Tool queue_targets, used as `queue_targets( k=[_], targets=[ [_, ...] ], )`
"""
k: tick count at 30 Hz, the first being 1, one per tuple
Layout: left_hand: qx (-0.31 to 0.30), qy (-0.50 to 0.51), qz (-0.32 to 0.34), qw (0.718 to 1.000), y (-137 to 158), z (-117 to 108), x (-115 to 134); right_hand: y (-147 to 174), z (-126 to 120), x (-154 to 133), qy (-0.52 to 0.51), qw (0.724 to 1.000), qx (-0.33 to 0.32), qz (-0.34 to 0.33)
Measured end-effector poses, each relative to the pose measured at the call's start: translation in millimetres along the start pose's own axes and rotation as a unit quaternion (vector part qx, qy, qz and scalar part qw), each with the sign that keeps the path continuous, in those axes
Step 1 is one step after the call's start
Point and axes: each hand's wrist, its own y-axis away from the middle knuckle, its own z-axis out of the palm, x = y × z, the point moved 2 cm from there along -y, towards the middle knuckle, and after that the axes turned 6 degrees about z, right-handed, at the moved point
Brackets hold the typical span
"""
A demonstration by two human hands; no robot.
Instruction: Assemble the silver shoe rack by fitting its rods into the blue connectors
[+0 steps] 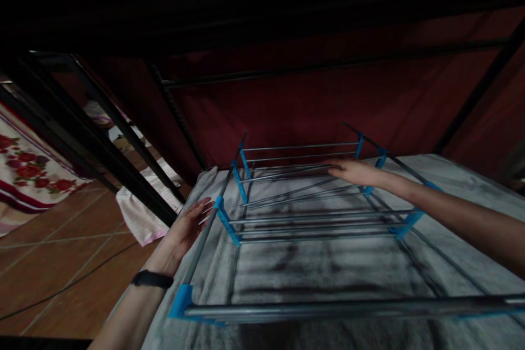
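A rack of grey metal tubes with blue plastic joints, which looks like a clothes drying rack (315, 221), lies on a grey cloth. My right hand (353, 171) reaches over it from the right, fingers closed around a thin metal rod (287, 172) in its far half. Some rods there run at a slant. My left hand (189, 229), with a dark band on the wrist, is beside the left side tube (200, 251), near a blue joint (219, 203). Its fingers are stretched and apart; whether they touch the tube is unclear.
Beneath the rack spreads the grey cloth (459, 208). A dark metal frame (164, 85) and a dark red curtain (311, 104) stand behind. On the left, a pale striped cloth (139, 213) and a cable (82, 278) lie on the tiled floor (61, 268); a flowered cloth (30, 169) hangs nearby.
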Motion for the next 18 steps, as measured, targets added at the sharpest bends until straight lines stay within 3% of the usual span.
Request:
queue_targets(
  k=[2,5,8,12,18],
  targets=[
    [-0.010,-0.058,0.022,0.998,-8,10,14,-19,38,-4,0.107,0.993,-0.038,-0.034],
    [-0.013,-0.133,0.040,0.990,-17,29,28,-37,92,-16,0.278,0.950,-0.118,-0.077],
    [0.000,-0.173,0.046,0.984,-27,49,35,-51,133,-26,0.366,0.914,-0.127,-0.119],
    [0.001,-0.192,0.075,0.979,-44,73,45,-71,167,-23,0.409,0.898,-0.115,-0.118],
    [-0.087,-0.237,0.107,0.962,-76,106,61,-94,189,-20,0.408,0.898,-0.120,-0.113]
  ],
)
